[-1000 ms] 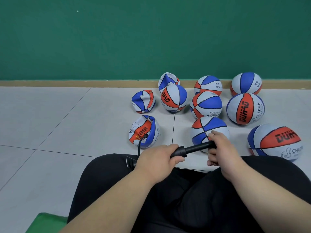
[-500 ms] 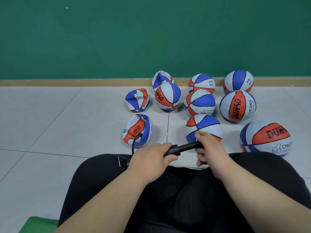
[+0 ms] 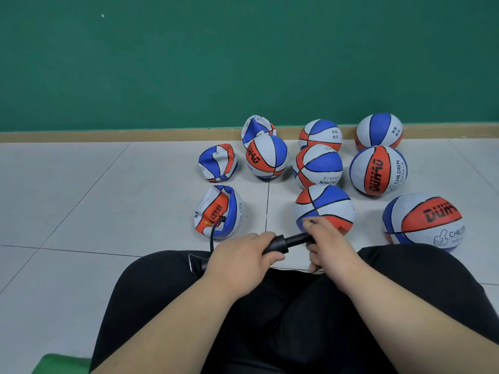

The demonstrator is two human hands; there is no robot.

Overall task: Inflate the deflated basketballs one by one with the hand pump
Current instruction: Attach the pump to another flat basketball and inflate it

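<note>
Holding hand pump [image 3: 283, 242] level above black-trousered lap [image 3: 270, 314]. Gripping barrel in left hand [image 3: 240, 261], fingers curled round it, probably to steady. Clasping handle end in right hand [image 3: 328, 245], fingers closed round it, for the stroke. Feeding by black hose [image 3: 211, 238] into crumpled basketball [image 3: 220, 211] just ahead, left of rounder balls [image 3: 324, 209]. All on pale floor tiles [image 3: 108, 198]; behind, green wall [image 3: 243, 63], wooden skirting [image 3: 108, 136].
</note>
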